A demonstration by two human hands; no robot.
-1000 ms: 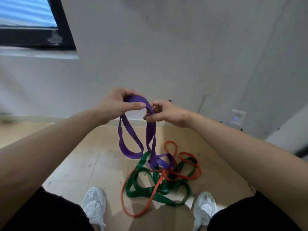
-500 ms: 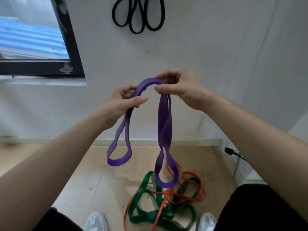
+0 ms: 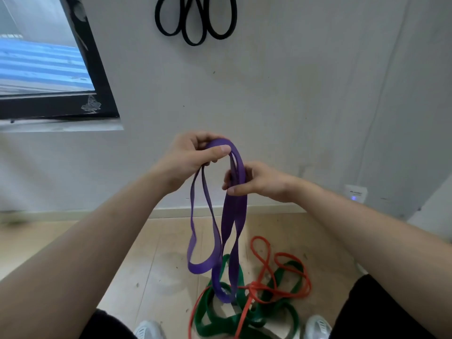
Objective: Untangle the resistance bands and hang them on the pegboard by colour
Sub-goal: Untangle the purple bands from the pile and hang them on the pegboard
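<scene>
The upper edge is cutting off the black bands (image 3: pixel 194 43), so only their lower loops are showing, and whatever is carrying them is lying out of view. The left hand (image 3: pixel 193 152) is hiding the top bend of the purple band (image 3: pixel 230 216) inside its curled fingers, while that band is covering part of the right hand (image 3: pixel 259 182). The band's lowest loop is blurring over the green band (image 3: pixel 220 324); whether they are touching cannot be told. The bottom edge is cropping the green band, the orange band (image 3: pixel 254 288) and both shoes (image 3: pixel 149 330). The window (image 3: pixel 97 77) is running off the left edge. A white box (image 3: pixel 355 193) is showing too small to identify.
</scene>
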